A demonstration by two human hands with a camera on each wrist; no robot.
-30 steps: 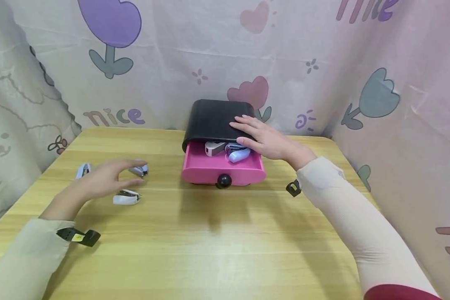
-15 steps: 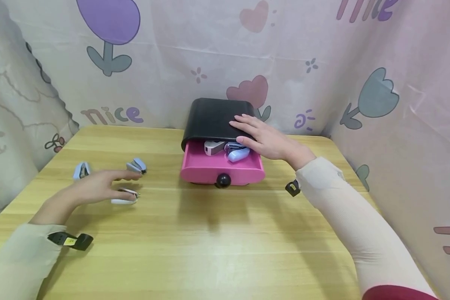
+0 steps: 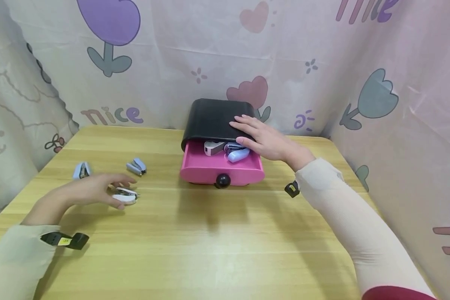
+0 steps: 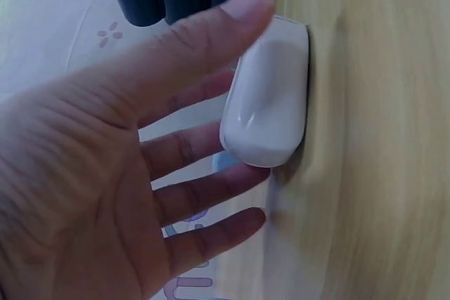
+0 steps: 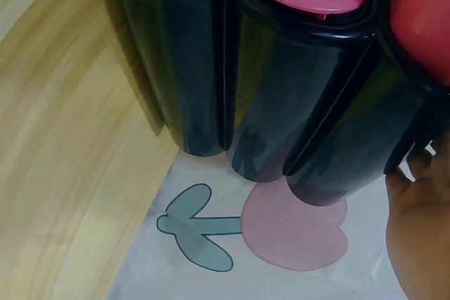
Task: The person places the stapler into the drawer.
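Observation:
My left hand spreads round a small white stapler on the table, thumb on the near side and fingers on the far side. In the left wrist view the thumb overlaps one end of the white stapler; firm contact is not plain. Two light-blue staplers, one beyond the fingers and another behind the hand, lie nearby. My right hand rests with straight fingers on the black drawer cabinet. Its pulled-out pink drawer holds a grey-white stapler and light-blue ones.
A round black knob sticks out from the drawer front. The right wrist view shows the side of the cabinet with several rounded tiers. Patterned curtains hang behind and beside the wooden table.
My left hand has moved left and a little nearer, from above the staplers down round the white one. The right hand stays on the cabinet.

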